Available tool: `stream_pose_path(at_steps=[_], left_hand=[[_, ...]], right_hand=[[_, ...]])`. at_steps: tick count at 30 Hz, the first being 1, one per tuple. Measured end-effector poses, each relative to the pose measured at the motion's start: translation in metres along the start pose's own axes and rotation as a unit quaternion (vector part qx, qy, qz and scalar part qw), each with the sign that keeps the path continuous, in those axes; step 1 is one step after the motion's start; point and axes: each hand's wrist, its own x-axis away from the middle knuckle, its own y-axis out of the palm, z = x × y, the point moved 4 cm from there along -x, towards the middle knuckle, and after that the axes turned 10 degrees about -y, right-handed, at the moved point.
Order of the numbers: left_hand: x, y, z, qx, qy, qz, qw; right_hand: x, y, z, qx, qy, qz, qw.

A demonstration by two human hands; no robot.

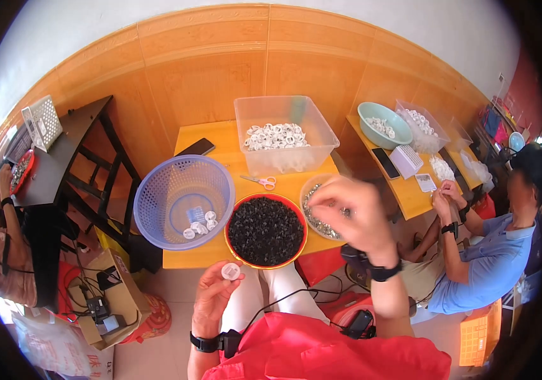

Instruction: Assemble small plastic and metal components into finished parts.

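The left hand had a small round white piece pinched between thumb and fingers, one flat face showing, just off the near edge of the yellow table and above the person's lap. The right hand was over the table's right edge, fingers bent and tips near the thumb; blur hid whether anything sat between them, so I could not tell if it was grasping. The white piece looked light and stiff, probably smooth plastic that might slip if squeezed off-centre; its rim seemed the place to take hold, from opposite sides. Partly hidden below the right hand, a clear bowl of small metal parts stood by the right edge. Just left of it, at the middle of the near edge, stood a red-rimmed bowl heaped with black pieces, seemingly light and best lifted singly by fingertip. Beyond that lay pink-handled scissors. A violet basket jutted past the left edge, a few white pieces in its bottom; a clear bin near the far right corner held many more. A dark phone lay toward the far left corner.
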Motion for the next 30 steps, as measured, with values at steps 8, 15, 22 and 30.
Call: stream_pose_path(at_steps=[8,15,22,30], left_hand=[[0.004,-0.021,0.0,0.033,-0.007,0.065,0.997],[-0.015,0.004,-0.01,-0.016,-0.024,0.03,0.999],[-0.019,0.007,-0.017,-0.031,-0.053,0.03,0.998],[-0.022,0.014,-0.019,-0.002,-0.075,-0.011,0.997]], right_hand=[[0.12,0.105,0.158,0.124,0.186,-0.101,0.969],[0.095,0.136,0.158,0.217,0.079,-0.136,0.963],[0.096,0.137,0.159,0.211,0.05,-0.112,0.97],[0.115,0.125,0.192,-0.305,0.313,0.07,0.897]])
